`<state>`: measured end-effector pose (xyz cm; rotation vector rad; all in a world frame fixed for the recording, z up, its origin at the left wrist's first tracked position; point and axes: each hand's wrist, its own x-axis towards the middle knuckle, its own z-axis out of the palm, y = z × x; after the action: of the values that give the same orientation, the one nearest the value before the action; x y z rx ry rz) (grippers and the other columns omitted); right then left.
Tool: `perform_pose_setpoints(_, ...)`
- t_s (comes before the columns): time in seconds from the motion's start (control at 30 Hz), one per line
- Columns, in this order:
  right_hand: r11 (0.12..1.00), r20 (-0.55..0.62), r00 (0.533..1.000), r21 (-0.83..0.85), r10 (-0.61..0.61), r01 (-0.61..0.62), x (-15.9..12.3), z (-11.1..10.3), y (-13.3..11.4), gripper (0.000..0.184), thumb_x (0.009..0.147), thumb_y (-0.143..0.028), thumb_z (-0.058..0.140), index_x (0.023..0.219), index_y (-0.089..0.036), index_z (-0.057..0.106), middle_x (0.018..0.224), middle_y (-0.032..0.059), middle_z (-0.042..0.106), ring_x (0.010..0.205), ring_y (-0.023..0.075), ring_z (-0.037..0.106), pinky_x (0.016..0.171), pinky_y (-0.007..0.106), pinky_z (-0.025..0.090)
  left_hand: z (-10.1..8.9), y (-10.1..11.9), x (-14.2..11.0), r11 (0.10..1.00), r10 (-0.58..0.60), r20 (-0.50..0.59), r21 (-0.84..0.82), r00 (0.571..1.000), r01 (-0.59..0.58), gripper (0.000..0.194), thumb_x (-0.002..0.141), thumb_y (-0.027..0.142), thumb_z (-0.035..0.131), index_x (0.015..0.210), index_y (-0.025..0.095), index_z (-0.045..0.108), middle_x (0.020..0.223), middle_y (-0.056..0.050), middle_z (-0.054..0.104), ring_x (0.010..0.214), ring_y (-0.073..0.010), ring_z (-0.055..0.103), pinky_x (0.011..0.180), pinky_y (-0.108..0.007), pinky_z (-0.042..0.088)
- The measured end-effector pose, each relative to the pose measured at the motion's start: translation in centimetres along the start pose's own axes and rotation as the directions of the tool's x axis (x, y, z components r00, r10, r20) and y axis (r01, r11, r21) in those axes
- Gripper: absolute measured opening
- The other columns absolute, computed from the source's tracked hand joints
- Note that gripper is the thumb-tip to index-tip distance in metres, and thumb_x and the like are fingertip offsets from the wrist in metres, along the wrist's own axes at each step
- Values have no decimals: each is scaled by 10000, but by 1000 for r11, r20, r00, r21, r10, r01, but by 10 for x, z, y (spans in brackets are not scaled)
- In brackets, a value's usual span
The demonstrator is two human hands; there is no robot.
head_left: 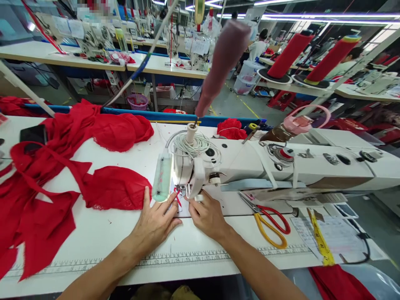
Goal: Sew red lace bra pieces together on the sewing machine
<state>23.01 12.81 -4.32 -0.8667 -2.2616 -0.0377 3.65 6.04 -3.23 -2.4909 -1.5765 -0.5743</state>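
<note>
My left hand (158, 214) lies on the white table with its fingers spread, left of the needle area of a sewing machine (243, 160). Its fingertips reach a narrow red strip (178, 199) by the presser foot (182, 188), and one finger touches the edge of a red fabric cup piece (120, 187). On the other side of the foot, my right hand (208, 214) is closed, fingers curled close to the machine head; what they pinch, if anything, is hidden. A green-tinted clear guard (162, 177) stands above my left fingers.
Red fabric (40, 208) is heaped along the left, near a dark phone (33, 135). Scissors (265, 221) with yellow and red handles lie right of my right hand. A yellow tape measure (321, 241) rests on papers. A screwdriver (221, 62) stands upright atop the machine.
</note>
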Motion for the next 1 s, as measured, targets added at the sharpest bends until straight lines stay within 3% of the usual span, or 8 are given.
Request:
perform_pose_setpoints(0.13,999,-41,999,11,-33,33,0,0,-2,272,926,-89,467,874,-190,714,786,47,651,755,166,599,623,266,440,-16,4,-5,1000,0,-16,2,1000,0,274,983,336,540,1185,162,603,1307,-120,647,1206,-281,574,1100,-569,331)
perform_pose_setpoints(0.23,998,-76,995,-8,-61,60,-1,2,-2,273,944,-103,473,975,-188,730,739,37,643,691,160,593,565,269,421,-36,-1,-16,996,-84,-62,-26,995,82,223,995,275,497,1151,177,624,1110,-81,706,1078,-230,616,1092,-512,365)
perform_pose_setpoints(0.3,998,-79,995,-10,-65,64,-2,4,-1,276,947,-109,476,998,-191,734,740,41,645,679,160,600,535,269,413,-49,-15,-24,976,-213,-61,-56,975,210,216,997,261,462,1066,197,657,923,-45,708,899,-195,629,960,-414,465)
perform_pose_setpoints(0.4,998,-73,995,-14,-66,65,-4,6,-1,289,947,-116,466,1014,-200,734,787,55,666,721,167,629,540,266,437,-66,-58,-33,901,-434,-83,-36,897,433,271,986,291,428,899,205,669,811,-45,682,772,-198,604,761,-347,488)
perform_pose_setpoints(0.53,997,-77,994,-46,-72,69,-5,7,-2,291,947,-123,455,1001,-206,729,797,52,673,719,166,628,546,264,448,-84,-131,-30,742,-656,-186,23,732,670,295,909,364,481,977,142,664,973,-167,660,944,-320,587,820,-457,466)
perform_pose_setpoints(0.6,995,-78,994,-67,-77,71,-5,6,-3,293,947,-117,446,999,-204,722,798,51,669,725,167,627,553,263,447,-90,-156,-25,705,-698,-154,21,699,709,258,800,378,598,882,146,675,965,-179,652,971,-352,579,824,-461,452)
perform_pose_setpoints(0.7,995,-70,995,-79,-74,69,-4,5,-4,299,944,-105,433,984,-201,713,785,48,656,729,167,622,563,261,443,-97,-168,-20,712,-702,-56,-37,710,702,175,764,349,583,731,188,641,839,-114,657,867,-297,598,772,-387,439)
perform_pose_setpoints(1.0,991,-78,988,-23,-131,130,-1,0,-11,291,949,-83,427,1007,-184,694,763,34,631,684,149,591,564,254,451,-125,-147,-12,706,-633,92,-337,768,622,365,862,518,411,725,206,543,617,34,497,606,-149,464,565,-256,336)
